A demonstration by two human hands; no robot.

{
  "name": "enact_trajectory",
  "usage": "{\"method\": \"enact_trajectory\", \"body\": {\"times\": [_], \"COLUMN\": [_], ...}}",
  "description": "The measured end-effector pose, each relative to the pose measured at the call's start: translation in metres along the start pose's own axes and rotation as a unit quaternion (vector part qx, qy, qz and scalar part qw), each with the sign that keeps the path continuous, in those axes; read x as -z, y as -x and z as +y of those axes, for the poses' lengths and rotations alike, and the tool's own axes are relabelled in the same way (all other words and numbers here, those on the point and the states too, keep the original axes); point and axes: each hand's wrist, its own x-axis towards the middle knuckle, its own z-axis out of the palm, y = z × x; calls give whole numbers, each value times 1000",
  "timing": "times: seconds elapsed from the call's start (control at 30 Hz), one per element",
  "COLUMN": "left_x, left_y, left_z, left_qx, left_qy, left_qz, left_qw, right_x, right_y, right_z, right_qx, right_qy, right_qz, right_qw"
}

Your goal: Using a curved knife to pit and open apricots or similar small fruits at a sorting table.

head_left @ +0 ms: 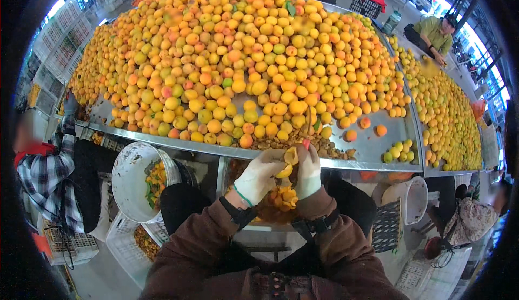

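In my gloved left hand (260,174), closed at the fingertips, is a split apricot (291,155), its yellow flesh parted. My right hand (307,174), also gloved, is closed against the other side of the fruit. From its top sticks out a thin tool with a red handle (306,143); its full shape is hidden by the fingers. Below both hands lie opened apricot halves (283,198) in a container between my knees. Just beyond my hands, brown apricot stones (330,149) are gathered along the metal table's edge.
A large heap of whole apricots (227,56) covers the metal table (378,148). A divider separates it from more apricots (446,116) at right. White buckets (130,173) (416,200) flank me, with a plastic crate (127,243) at lower left. Other people work around the table.
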Motion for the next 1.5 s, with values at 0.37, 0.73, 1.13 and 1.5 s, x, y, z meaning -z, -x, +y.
{"method": "enact_trajectory", "body": {"times": [0.37,0.73,1.13,1.5], "left_x": [-13,-11,-9,-17], "left_y": [-13,-20,-10,-10], "left_z": [24,17,5,12], "left_qx": [180,187,119,175], "left_qy": [108,-38,117,-68], "left_qz": [125,251,49,-42], "left_qw": [970,949,985,981], "right_x": [5,-1,-8,28], "right_y": [2,17,28,-48], "right_z": [6,0,-23,-33], "right_qx": [25,94,27,199], "right_qy": [30,105,153,263], "right_qz": [-25,-38,-34,22], "right_qw": [999,989,987,944]}}
